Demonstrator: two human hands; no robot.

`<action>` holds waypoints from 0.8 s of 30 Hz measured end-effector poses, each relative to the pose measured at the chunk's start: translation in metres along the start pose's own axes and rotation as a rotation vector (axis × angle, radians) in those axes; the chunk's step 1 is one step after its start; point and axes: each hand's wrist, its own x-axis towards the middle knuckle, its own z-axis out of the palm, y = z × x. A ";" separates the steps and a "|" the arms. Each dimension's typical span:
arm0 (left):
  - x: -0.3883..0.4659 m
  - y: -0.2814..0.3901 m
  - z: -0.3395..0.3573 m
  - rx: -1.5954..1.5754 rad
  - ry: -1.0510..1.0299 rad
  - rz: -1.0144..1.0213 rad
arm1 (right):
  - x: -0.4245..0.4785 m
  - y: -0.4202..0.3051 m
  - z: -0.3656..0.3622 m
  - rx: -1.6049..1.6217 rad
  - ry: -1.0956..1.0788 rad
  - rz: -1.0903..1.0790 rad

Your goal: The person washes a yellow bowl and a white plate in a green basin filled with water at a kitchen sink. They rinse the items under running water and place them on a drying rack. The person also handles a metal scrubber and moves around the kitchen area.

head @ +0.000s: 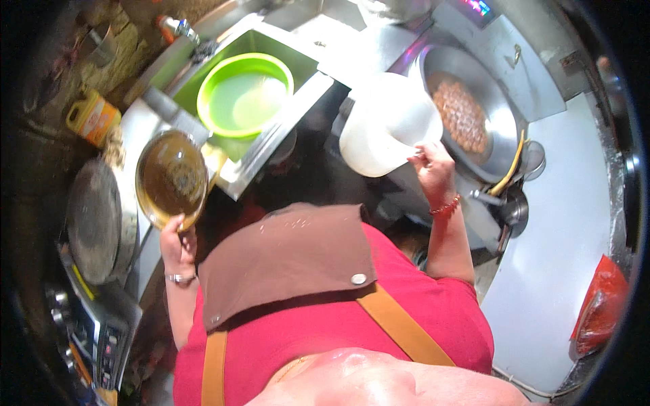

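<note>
My left hand (179, 244) grips the near rim of a brown translucent bowl (155, 175), which is tilted so that its round face shows. My right hand (434, 166) holds a white plastic pail (368, 144) by its rim. The pail tips towards a large metal wok (500, 114); I cannot tell whether anything is inside the pail. Reddish-brown pieces of food (461, 117) lie heaped in the wok. Between my hands, farther off, a bright green plastic basin (203, 109) with cloudy liquid sits in a stainless steel sink (304, 94).
A round chopping block (94, 223) stands at the left, below a yellow jug (94, 119). A faucet (183, 29) is beyond the sink. Beside the wok are a yellow-handled utensil (510, 170) and a dark metal ladle (515, 210). A red plastic bag (602, 307) lies at far right.
</note>
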 end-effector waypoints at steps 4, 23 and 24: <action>0.032 0.000 0.030 -0.056 -0.022 0.042 | 0.111 0.041 0.040 -0.046 -0.002 -0.181; 0.262 -0.009 0.233 -0.337 0.358 -0.052 | 0.732 0.350 0.469 -0.022 -0.035 0.454; 0.268 -0.006 0.240 -0.343 0.414 -0.067 | 0.741 0.356 0.484 -0.047 0.035 0.292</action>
